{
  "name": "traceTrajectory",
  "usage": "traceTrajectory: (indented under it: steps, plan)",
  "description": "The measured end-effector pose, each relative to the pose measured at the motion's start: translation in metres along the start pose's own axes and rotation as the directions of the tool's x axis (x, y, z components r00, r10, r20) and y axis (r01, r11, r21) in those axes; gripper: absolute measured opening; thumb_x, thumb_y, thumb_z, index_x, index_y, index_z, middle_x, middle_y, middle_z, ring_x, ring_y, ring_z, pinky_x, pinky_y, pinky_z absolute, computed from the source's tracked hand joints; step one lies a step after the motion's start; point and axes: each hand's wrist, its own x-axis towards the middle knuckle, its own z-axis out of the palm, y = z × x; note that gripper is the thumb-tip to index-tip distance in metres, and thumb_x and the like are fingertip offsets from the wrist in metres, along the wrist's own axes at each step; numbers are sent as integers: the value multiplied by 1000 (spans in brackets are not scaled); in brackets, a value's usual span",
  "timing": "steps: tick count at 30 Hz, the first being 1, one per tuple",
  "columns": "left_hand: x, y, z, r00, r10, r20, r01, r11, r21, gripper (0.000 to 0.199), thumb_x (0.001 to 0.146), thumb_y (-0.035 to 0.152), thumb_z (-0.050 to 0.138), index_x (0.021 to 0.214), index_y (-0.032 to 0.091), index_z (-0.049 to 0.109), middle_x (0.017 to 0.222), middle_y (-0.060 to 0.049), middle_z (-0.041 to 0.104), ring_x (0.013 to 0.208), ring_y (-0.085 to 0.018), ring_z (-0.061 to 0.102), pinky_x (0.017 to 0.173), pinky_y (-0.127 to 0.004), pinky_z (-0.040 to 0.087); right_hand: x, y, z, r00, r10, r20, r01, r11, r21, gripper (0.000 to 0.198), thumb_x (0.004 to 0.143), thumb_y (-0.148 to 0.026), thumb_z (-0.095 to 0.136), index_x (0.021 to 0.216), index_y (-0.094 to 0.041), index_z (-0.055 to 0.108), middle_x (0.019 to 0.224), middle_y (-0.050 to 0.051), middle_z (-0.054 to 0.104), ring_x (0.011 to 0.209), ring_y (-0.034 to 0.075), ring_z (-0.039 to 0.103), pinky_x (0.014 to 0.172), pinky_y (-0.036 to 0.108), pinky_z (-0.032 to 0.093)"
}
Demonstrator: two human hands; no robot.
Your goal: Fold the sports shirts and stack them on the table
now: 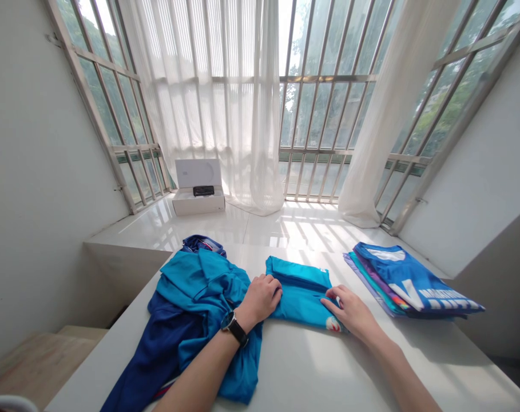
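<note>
A turquoise garment [300, 300], folded into a flat rectangle, lies on the white table; a red-and-white emblem shows at its near right corner. At its left edge rests my left hand [262, 296], fingers curled in on the cloth, a black-strapped watch on the wrist. My right hand [348, 308] is at the opposite edge, with thumb and forefinger bent against the fabric. Whether the garment is a shirt or shorts I cannot tell. Beside my left forearm sits a loose heap of turquoise clothing [208, 280] over dark blue clothing [167, 332].
To the right stands a stack of folded shirts [414, 277], a blue one on top. An open white box [198, 204] holding a black object [203, 190] is on the window ledge [260, 229]. Behind hang sheer curtains [246, 114] before barred windows. A white table [302, 366] carries the clothes.
</note>
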Motion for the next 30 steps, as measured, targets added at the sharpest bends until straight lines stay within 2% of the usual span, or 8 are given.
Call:
traceTrajectory:
  steps: [5,11,17,22,30]
  plan:
    - [-1,2,1,999,-31,-11,31,999,14,19,99,34,55,99,20,67,102,-9,66,97,-26,60,87,-38,48,0,1,1,1000,0,-11,-1,999,-40,31,88,-54,56,80,-24,57,90,2,65,69,20,62,67,32,46]
    - [-1,0,1,998,-58,-20,58,998,8,14,97,32,60,97,20,66,102,-8,65,96,-25,61,85,-36,48,-1,0,2,999,-36,-40,34,998,-51,29,89,-52,55,79,-25,55,90,2,63,69,19,61,65,31,45]
    - [0,2,0,999,-40,0,40,999,37,13,99,29,55,98,19,64,102,-8,65,93,-24,60,84,-35,48,-1,-1,2,992,-121,-45,121,993,-10,26,91,-48,54,80,-25,53,90,2,63,70,18,60,66,31,47]
    - [1,0,3,998,-68,-8,67,996,-58,10,100,25,54,98,19,62,101,-6,67,94,-23,61,85,-34,49,-1,1,3,987,-157,-41,157,987,18,24,93,-46,53,81,-25,52,86,1,62,69,18,58,67,30,47]
    - [1,-5,8,998,-58,-33,52,984,-171,8,96,18,54,98,20,62,98,-5,69,92,-21,62,83,-31,49,0,3,4,992,-118,-38,118,993,0,26,92,-48,53,81,-25,51,85,1,63,68,19,59,65,30,45]
